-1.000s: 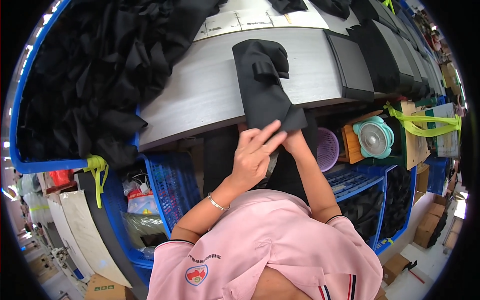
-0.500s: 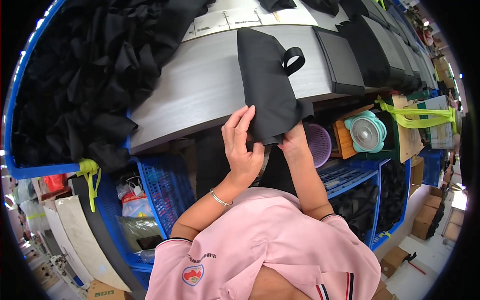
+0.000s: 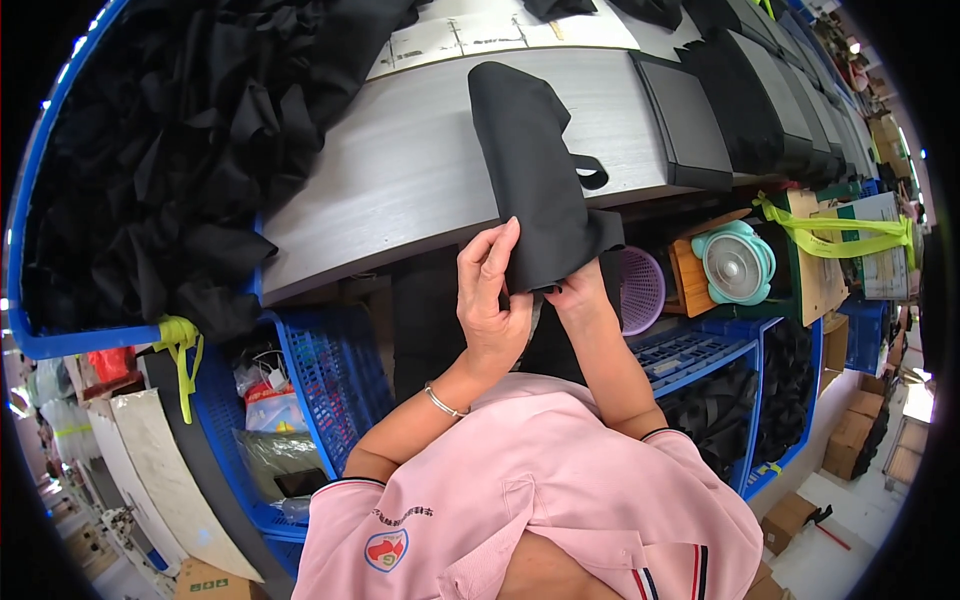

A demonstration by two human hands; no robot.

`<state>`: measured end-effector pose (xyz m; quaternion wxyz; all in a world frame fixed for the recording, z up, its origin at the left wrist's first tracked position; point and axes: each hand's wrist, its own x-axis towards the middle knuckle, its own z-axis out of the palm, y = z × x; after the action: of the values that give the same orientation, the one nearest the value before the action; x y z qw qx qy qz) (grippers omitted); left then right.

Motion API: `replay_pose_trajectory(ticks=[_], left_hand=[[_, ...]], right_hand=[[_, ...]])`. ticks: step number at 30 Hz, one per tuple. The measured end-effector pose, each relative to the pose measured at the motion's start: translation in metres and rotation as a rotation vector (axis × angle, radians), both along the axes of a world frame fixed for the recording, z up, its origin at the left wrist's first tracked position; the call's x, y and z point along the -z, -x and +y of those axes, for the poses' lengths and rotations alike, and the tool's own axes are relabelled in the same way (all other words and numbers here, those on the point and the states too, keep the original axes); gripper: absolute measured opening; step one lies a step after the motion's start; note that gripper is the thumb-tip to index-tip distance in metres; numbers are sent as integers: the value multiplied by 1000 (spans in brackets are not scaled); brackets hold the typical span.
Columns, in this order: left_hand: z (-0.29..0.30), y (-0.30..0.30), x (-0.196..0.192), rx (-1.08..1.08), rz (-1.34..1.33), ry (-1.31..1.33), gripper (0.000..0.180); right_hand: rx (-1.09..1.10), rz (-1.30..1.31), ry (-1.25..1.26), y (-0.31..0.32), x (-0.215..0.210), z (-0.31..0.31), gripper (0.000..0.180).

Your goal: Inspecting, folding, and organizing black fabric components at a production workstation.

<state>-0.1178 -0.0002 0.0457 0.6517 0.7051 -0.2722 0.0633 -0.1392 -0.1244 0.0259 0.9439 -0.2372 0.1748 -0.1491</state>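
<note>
A long black fabric piece [image 3: 540,180] reaches from my hands out over the grey table, its far end pointing away from me. A black strap loop [image 3: 592,172] sticks out from its right side. My left hand [image 3: 492,300] grips the near left edge, the index fingertip laid on the cloth and the thumb close to the bottom edge. At the near right corner my right hand [image 3: 578,287] pinches the lower edge; part of its fingers is hidden beneath the fabric. A small flap of cloth hangs out above the right hand.
A blue-rimmed bin [image 3: 90,345] heaped with black cloth [image 3: 190,150] stands left. Flat black-and-grey pieces [image 3: 680,125] lie in a row at the right. Below the table edge are a purple basket [image 3: 640,290], a turquoise fan [image 3: 735,263] and blue crates [image 3: 335,370].
The fabric piece has tilted, its far end shifting slightly left and nearer. The strap loop has dropped lower and looks flatter. My left hand has moved slightly right along with it.
</note>
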Motion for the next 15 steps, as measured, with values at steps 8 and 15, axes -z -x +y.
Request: replay_pose_trajectory(ticks=[8,15], left_hand=[[5,-3,5,51,-38,-7,73],[14,-13,18,139,302,83,55]], right_hand=[[60,60,30,-11,-11,9,37],[260,226,1255,-20,41,-12,37]])
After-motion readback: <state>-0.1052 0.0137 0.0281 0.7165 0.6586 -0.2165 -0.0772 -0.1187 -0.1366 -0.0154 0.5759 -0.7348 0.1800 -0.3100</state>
